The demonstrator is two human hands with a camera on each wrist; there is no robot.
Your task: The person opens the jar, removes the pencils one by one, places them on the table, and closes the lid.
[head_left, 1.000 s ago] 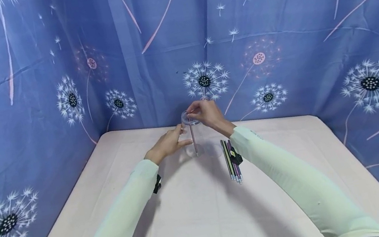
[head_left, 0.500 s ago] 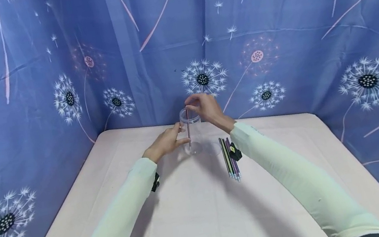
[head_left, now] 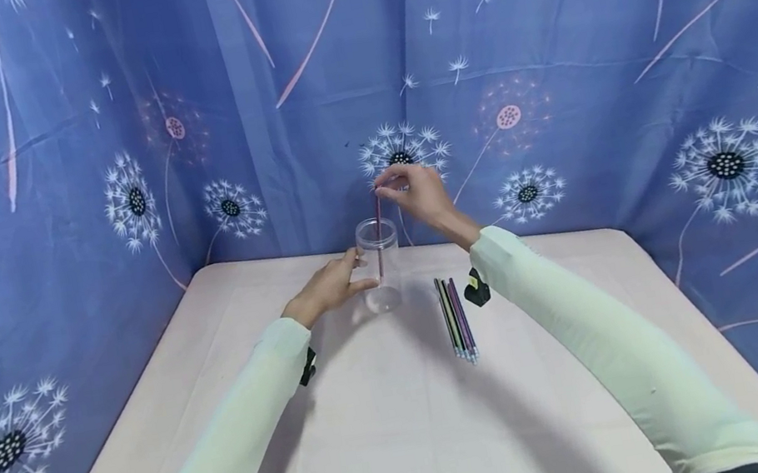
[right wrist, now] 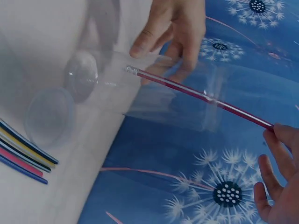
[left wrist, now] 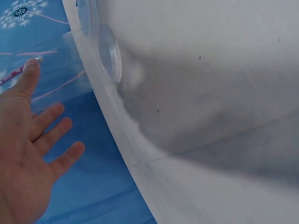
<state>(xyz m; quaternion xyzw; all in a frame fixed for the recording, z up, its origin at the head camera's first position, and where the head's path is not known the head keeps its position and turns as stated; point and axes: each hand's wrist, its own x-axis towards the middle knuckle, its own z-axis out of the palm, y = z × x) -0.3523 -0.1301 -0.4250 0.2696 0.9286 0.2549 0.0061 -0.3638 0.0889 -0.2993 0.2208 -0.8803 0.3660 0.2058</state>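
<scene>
My right hand [head_left: 420, 191] pinches the upper end of a dark red pencil [right wrist: 201, 95] above a clear jar [head_left: 390, 256]. The pencil's eraser end points down inside the jar, and its upper part sticks out past the rim. The jar stands upright near the table's back edge. My left hand [head_left: 327, 288] holds it from the left, thumb in front and fingers behind; the left wrist view shows these fingers [left wrist: 53, 135] spread. To the jar's right lies a clear round lid [right wrist: 49, 116], and beyond it several striped pencils [head_left: 456, 320] in a row.
A pale cloth covers the table [head_left: 384, 438]. Blue curtains [head_left: 304, 157] with a dandelion print hang right behind its back edge and along the left and right sides. My sleeved forearms cast shadows over the table.
My right hand has risen from the jar's rim and drawn the pencil partly upward with it. The left hand has stayed at the jar.
</scene>
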